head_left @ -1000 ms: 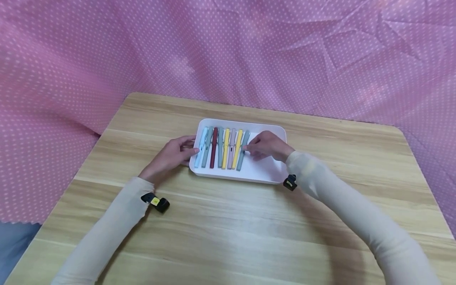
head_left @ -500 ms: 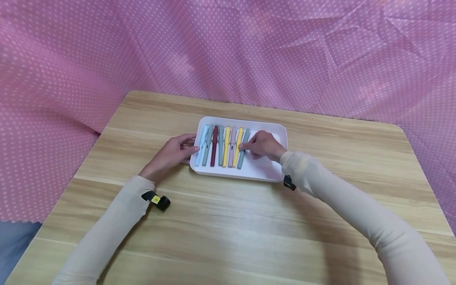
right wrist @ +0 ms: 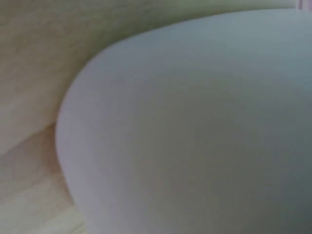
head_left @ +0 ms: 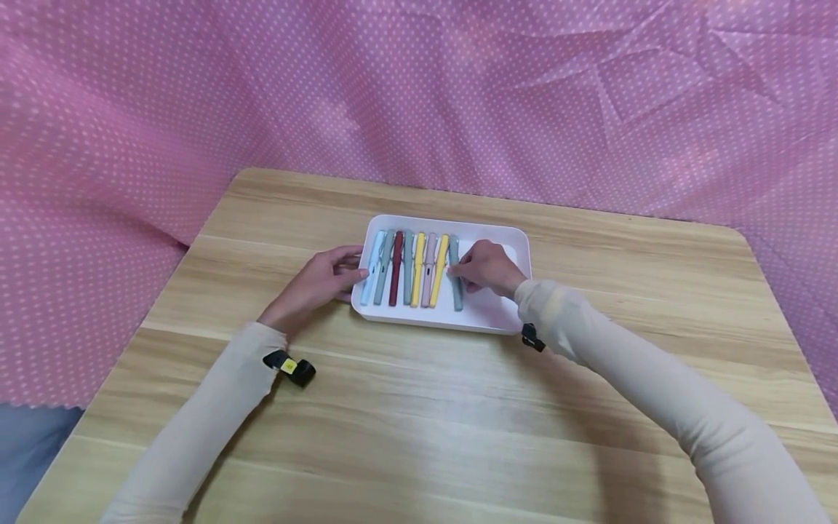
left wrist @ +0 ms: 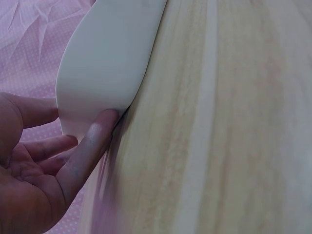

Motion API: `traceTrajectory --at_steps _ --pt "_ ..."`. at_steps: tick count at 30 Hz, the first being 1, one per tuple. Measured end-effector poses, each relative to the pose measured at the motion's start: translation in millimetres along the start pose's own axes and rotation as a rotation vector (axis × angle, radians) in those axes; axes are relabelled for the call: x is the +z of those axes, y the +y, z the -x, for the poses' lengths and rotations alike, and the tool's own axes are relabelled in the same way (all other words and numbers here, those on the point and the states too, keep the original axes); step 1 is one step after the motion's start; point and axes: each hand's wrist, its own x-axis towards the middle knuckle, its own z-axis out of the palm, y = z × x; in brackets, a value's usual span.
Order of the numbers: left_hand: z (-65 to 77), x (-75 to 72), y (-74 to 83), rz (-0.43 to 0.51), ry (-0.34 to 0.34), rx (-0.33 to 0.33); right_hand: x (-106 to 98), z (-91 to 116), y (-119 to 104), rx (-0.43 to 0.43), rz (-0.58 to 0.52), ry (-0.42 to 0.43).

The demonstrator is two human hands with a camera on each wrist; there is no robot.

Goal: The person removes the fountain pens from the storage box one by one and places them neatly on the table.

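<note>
A pinch was on, inside the white tray (head_left: 494, 318);
the right hand (head_left: 487, 266) held the rightmost grey-green pen (head_left: 457, 296) beside a yellow pen (head_left: 439, 274); the left hand (head_left: 317, 280) gripped the tray's left end on the tabletop (head_left: 406, 429).

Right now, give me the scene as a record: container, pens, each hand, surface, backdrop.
container: white tray
pens, left to right: light blue pen, grey-green pen, dark red pen, grey-green pen, yellow pen, lilac pen, yellow pen, grey-green pen
left hand: holds white tray's left end, thumb over rim
right hand: fingers curled over rightmost grey-green pen
surface: wood-grain table
backdrop: pink cloth, white dots
</note>
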Motion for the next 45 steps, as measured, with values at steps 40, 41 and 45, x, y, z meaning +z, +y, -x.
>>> traceTrajectory --at_steps 40,41,45 --pt "1.5 1.6 1.9 0.024 0.02 -0.026 -41.3 15.1 9.3 0.141 -0.689 -0.199" --pt "1.5 1.6 2.0 0.026 0.018 -0.025 -43.3 16.1 10.2 0.147 -0.73 -0.201" --pt "1.5 2.2 2.1 0.027 0.015 -0.026 -51.9 21.5 13.3 0.126 -0.814 -0.191"
